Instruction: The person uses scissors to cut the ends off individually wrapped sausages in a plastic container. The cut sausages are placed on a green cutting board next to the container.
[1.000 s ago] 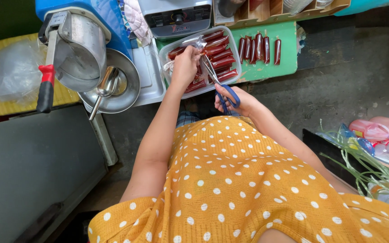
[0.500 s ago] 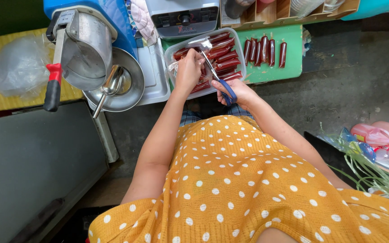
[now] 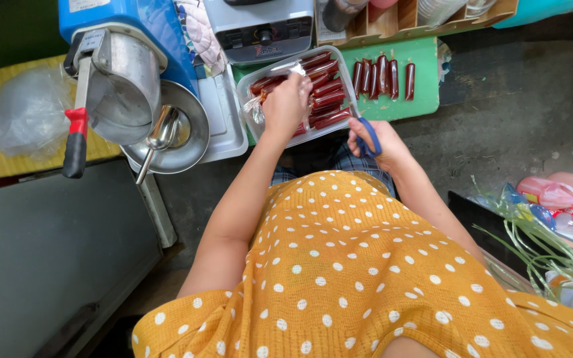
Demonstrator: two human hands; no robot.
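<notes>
— What is seen nearest the camera?
— An orange knitted top with white dots (image 3: 366, 265) is seen, and both bare arms are stretched forward from it.
— How is the right hand (image 3: 382, 142) occupied?
— The blue-handled scissors (image 3: 368, 134) are held in its clenched grip, just off the near right corner of the clear plastic rectangular tray (image 3: 346, 73); their blades cannot be made out.
— And the left hand (image 3: 286, 103)?
— It is laid over the tray, and a clear plastic wrapper (image 3: 292, 67) is pinched in its grip above the dark red filled tubes (image 3: 326, 99) packed there.
— What is found farther off?
— More dark red tubes (image 3: 382, 74) are laid side by side on the green counter (image 3: 419, 99), right of the tray. To the left, a steel bowl with a ladle (image 3: 167, 132) is placed under a blue and steel machine with a red-handled lever (image 3: 111, 73).
</notes>
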